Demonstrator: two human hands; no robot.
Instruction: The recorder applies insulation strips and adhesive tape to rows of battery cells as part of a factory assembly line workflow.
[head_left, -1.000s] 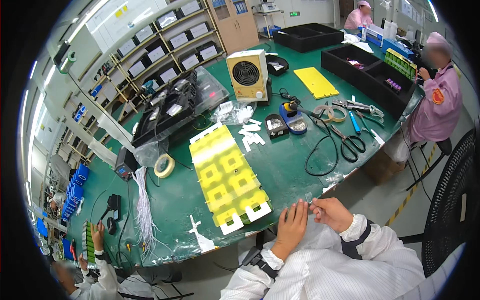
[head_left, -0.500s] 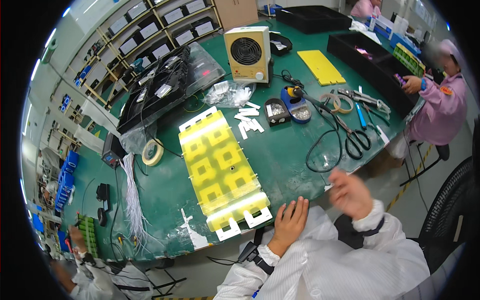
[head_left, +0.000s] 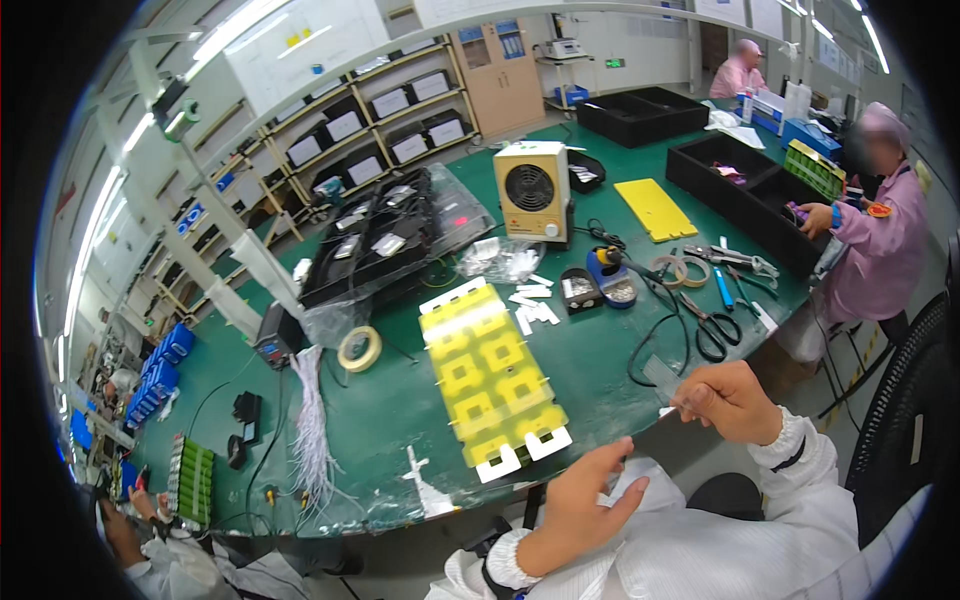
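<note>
My right hand (head_left: 728, 402) is closed in a pinch at the table's near right edge. From its fingertips a small clear strip (head_left: 660, 374), like film or tape, sticks out to the upper left. My left hand (head_left: 585, 508) hovers by the near edge with thumb and fingers apart, holding nothing. Ahead of it and to the left lies a flat yellow panel (head_left: 482, 372) with square cut-out shapes and white tabs at both ends. Scissors (head_left: 716, 330) rest on the table just beyond my right hand.
A cream fan unit (head_left: 533, 192) stands behind the panel, near white strips (head_left: 538, 312) and a soldering iron stand (head_left: 612, 282). A tape roll (head_left: 360, 349) and white wires (head_left: 314, 425) lie left. Black trays (head_left: 740, 190) and a pink-clad person (head_left: 885, 235) are at right.
The view has tilted upward. My left hand has lifted off the table edge and spread its fingers. My right hand, blurred before, now shows a clear strip in its fingertips.
</note>
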